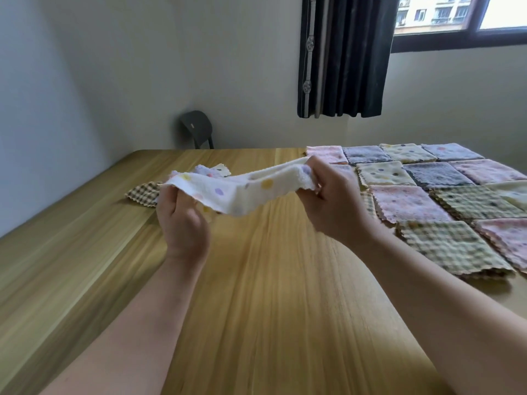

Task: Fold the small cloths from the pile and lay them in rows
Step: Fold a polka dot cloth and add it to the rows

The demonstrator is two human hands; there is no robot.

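Cloth in hand: a white cloth with coloured dots [242, 192] is hanging in the air at the centre of the frame, stretched between both hands above the table and sagging a little in the middle.
Left hand: the left hand [182, 220] is pinching the cloth's left end, fingers curled closed around the edge.
Right hand: the right hand [333, 203] is gripping the right end, where the fabric is bunching up against the fingers.
Step, as judged: the person is probably pulling the cloth straight or doubling it over before laying it down; which fold is under way I cannot tell.
Pile: the remaining pile [148, 192] is lying just behind the left hand, left of centre; a checked cloth and a dotted one are showing, so few seem left.
Rows: the folded cloths [427, 192] are lying in tidy rows across the right of the frame, edges touching or overlapping.
Table: the wooden table [256, 280] is filling the lower frame, bare in front of the hands.
Risk, uneven fold: the bunched right end is likely to give a crooked crease if not smoothed.
Risk, slipping: the soft fabric could slide out of the light left pinch.
Risk, disturbed rows: the right forearm is passing close to the nearest laid cloths and could drag them out of line.
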